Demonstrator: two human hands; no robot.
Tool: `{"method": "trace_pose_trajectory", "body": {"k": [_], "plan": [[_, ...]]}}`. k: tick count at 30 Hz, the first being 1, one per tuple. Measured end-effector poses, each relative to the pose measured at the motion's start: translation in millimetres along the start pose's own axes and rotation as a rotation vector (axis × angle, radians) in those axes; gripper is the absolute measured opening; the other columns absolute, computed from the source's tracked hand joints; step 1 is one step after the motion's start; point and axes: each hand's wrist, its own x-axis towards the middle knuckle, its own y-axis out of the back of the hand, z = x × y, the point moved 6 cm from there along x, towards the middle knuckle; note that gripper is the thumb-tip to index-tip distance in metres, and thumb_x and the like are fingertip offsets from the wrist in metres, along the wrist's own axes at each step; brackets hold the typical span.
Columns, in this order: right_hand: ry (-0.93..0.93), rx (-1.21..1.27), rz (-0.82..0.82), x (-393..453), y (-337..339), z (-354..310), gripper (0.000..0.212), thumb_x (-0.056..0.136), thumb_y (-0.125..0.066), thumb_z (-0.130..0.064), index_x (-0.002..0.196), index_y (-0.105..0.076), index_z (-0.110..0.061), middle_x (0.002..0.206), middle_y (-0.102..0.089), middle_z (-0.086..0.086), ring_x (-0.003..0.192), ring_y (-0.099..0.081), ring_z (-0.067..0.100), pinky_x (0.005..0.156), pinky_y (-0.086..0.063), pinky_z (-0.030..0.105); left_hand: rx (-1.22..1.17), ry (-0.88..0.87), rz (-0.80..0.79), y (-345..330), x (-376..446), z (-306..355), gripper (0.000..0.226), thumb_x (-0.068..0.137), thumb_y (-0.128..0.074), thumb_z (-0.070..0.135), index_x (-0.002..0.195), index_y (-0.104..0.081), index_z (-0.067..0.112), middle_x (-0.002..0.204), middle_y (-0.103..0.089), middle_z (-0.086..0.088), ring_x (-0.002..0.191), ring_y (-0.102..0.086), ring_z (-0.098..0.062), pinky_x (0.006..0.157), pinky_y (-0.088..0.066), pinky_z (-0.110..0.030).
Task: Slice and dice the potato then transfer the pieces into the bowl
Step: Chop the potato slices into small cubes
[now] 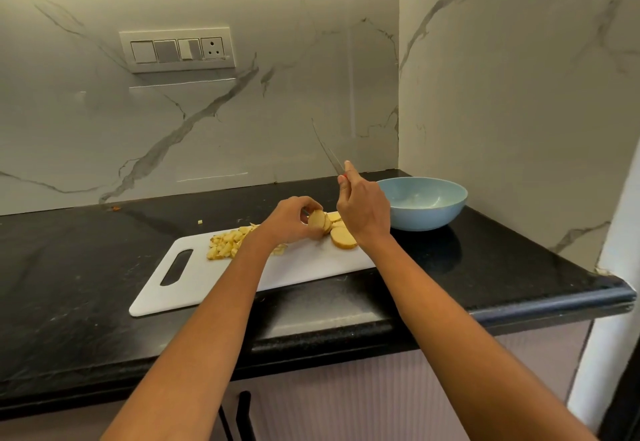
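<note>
White plastic makes up the cutting board (221, 281), which lies slanted on the black stone tabletop (69, 295) with its handle slot toward the near left. On the board's far left part sits a heap of diced potato pieces (227, 242), pale yellow with bits of skin. To the right of that heap lie several round potato slices (343, 237), overlapping one another, the nearest one lying flat with its cut face up.

The left hand (289, 220) reaches over the board and pinches an upright slice (317, 219) between thumb and curled fingers, just beside the flat slices. The right hand (363, 210) is raised just above the slices, its fingers wrapped round the handle of a knife (330, 156); the forefinger points up along it, and a spot of red shows at the handle. The thin blade slants up and to the left against the marble wall and is hard to make out.

A light blue bowl (424, 213) stands on the tabletop just right of the board's far end, behind the right hand; what lies inside it I cannot tell. One small potato scrap (200, 221) rests on the tabletop behind the board.

A switch panel (177, 50) with a socket is set in the marble wall (242, 111) above.
</note>
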Motion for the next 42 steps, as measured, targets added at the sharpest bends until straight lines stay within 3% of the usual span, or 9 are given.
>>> {"method": "trace_pose_trajectory", "body": {"k": [9, 16, 21, 26, 30, 37, 42], "plan": [[-0.045, 0.036, 0.008, 0.5, -0.9, 5.4, 0.043, 0.103, -0.032, -0.026, 0.143, -0.037, -0.009, 0.095, -0.067, 0.008, 0.081, -0.060, 0.016, 0.066, -0.043, 0.022, -0.086, -0.016, 0.249, 22.4, -24.2, 4.3, 0.045, 0.077, -0.072, 0.014, 0.119, -0.057, 0.013, 0.114, -0.055, -0.007, 0.094, -0.055, -0.015, 0.074, -0.045, -0.018], [-0.026, 0.142, -0.095, -22.2, 10.6, -10.9, 0.050, 0.101, -0.038, -0.015, 0.148, -0.023, -0.009, 0.091, -0.064, 0.013, 0.073, -0.054, 0.016, 0.067, -0.047, 0.028, 0.035, -0.023, 0.196, 11.2, -78.9, 7.7, 0.042, 0.075, -0.073, 0.031, 0.113, -0.061, 0.018, 0.106, -0.058, -0.001, 0.082, -0.051, -0.009, 0.064, -0.037, -0.010], [-0.031, 0.005, -0.237, -64.1, 20.0, -28.5, 0.045, 0.099, -0.039, -0.017, 0.144, -0.035, -0.010, 0.105, -0.066, 0.012, 0.091, -0.062, 0.021, 0.074, -0.047, 0.029, -0.010, 0.050, 0.215, 9.4, -94.5, 3.4, 0.047, 0.080, -0.070, 0.035, 0.122, -0.061, 0.016, 0.111, -0.065, -0.001, 0.086, -0.052, -0.008, 0.075, -0.037, -0.017], [-0.101, -0.132, -0.389, -99.1, 29.3, -35.9, 0.025, 0.096, -0.044, -0.018, 0.118, -0.056, -0.013, 0.103, -0.064, 0.006, 0.083, -0.059, 0.017, 0.066, -0.041, 0.023, 0.014, 0.051, 0.273, 10.7, -100.5, 8.1, 0.028, 0.085, -0.067, 0.024, 0.110, -0.070, 0.013, 0.111, -0.069, -0.002, 0.086, -0.056, -0.010, 0.076, -0.040, -0.017], [-0.148, -0.192, -0.465, -109.7, 34.7, -43.3, 0.022, 0.095, -0.046, -0.020, 0.112, -0.058, -0.012, 0.106, -0.063, 0.006, 0.092, -0.059, 0.018, 0.070, -0.038, 0.024, -0.001, 0.084, 0.260, 9.5, -101.8, 8.5, 0.023, 0.085, -0.066, 0.023, 0.105, -0.072, 0.015, 0.110, -0.069, 0.000, 0.084, -0.051, -0.006, 0.077, -0.041, -0.020], [-0.138, -0.249, -0.511, -116.6, 39.8, -53.9, 0.020, 0.095, -0.048, -0.019, 0.111, -0.057, -0.011, 0.102, -0.063, 0.006, 0.085, -0.058, 0.017, 0.067, -0.039, 0.024, 0.006, 0.118, 0.236, 9.3, -102.3, 8.8, 0.022, 0.086, -0.065, 0.023, 0.104, -0.072, 0.015, 0.110, -0.069, 0.000, 0.087, -0.052, -0.008, 0.077, -0.042, -0.022], [-0.098, -0.299, -0.533, -117.2, 41.6, -59.8, 0.022, 0.095, -0.049, -0.019, 0.114, -0.056, -0.011, 0.104, -0.063, 0.007, 0.088, -0.059, 0.018, 0.069, -0.041, 0.023, 0.000, 0.149, 0.218, 8.5, -99.4, 5.5, 0.021, 0.084, -0.067, 0.027, 0.102, -0.073, 0.017, 0.112, -0.068, 0.000, 0.100, -0.057, -0.017, 0.075, -0.041, -0.024]]}}
